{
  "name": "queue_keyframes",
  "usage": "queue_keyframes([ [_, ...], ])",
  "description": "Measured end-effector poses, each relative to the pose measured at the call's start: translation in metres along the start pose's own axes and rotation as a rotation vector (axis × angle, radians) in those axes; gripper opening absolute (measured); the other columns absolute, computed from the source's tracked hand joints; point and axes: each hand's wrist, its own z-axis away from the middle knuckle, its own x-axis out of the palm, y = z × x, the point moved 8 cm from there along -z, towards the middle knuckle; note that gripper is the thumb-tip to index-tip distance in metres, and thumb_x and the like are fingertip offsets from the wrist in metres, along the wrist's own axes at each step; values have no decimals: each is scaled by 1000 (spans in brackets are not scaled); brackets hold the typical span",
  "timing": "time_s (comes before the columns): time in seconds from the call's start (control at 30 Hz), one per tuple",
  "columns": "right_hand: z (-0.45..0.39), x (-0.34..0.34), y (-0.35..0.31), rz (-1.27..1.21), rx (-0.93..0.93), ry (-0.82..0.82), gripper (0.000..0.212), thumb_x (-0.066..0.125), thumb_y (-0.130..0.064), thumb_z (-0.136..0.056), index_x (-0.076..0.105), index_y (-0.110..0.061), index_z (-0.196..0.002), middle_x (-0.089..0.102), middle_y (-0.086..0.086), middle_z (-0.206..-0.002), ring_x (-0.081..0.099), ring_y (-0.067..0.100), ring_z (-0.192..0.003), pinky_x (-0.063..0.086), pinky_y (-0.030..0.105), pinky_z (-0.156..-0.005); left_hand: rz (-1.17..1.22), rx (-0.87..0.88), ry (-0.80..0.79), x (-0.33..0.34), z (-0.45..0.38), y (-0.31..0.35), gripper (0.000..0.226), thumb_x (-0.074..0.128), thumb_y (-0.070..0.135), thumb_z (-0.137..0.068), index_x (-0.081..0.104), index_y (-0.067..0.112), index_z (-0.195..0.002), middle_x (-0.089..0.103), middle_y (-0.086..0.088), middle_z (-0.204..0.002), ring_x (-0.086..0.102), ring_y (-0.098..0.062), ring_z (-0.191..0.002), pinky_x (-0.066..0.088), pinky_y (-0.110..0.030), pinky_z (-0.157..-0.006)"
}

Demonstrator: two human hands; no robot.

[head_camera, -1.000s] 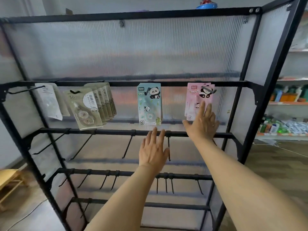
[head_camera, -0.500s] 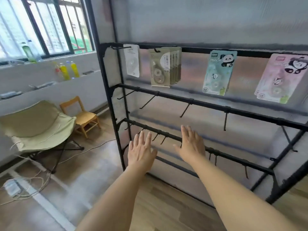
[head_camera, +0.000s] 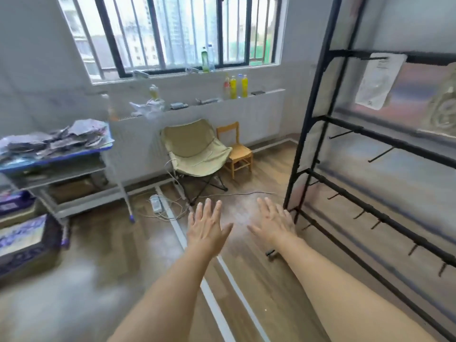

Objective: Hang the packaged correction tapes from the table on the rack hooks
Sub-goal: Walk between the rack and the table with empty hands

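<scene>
My left hand (head_camera: 207,224) and my right hand (head_camera: 272,223) are stretched out over the floor, fingers straight and spread, holding nothing. The black rack (head_camera: 306,119) with rows of hooks stands at the right. A white packaged correction tape (head_camera: 376,82) hangs on its top row, and a beige pack (head_camera: 444,109) shows at the frame's right edge. At the far left a blue-topped table (head_camera: 59,157) carries a blurred heap of packaged correction tapes (head_camera: 59,139).
A beige folding chair (head_camera: 195,149) and a small wooden chair (head_camera: 238,150) stand under the window. A power strip (head_camera: 155,202) with cables lies on the floor. Bottles (head_camera: 237,86) line the ledge. A dark box (head_camera: 24,240) sits at lower left.
The view has swung left from the rack toward the room and the table. Both hands came away from the hanging packs and lowered, staying empty and spread.
</scene>
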Motion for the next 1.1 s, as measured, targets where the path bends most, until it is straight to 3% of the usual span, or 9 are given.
queue_keyframes([
  [0.43,-104,60,-245,64,-313,-76,77,40,-55,-96,4,-22,-155,2,2,-163,14,25,-146,10,42,-119,15,-335,-2,-21,-18,-249,69,26,57,-100,-2,29,-156,-8,-4,-164,-6,-25,-150,1,-45,-121],
  [1.1,-369,66,-498,128,-698,-97,76,37,-57,-97,4,-22,-155,4,3,-163,16,27,-146,13,44,-119,51,-740,70,-87,-202,-480,67,25,56,-101,-2,30,-156,-9,-3,-164,-7,-23,-150,-1,-43,-120],
])
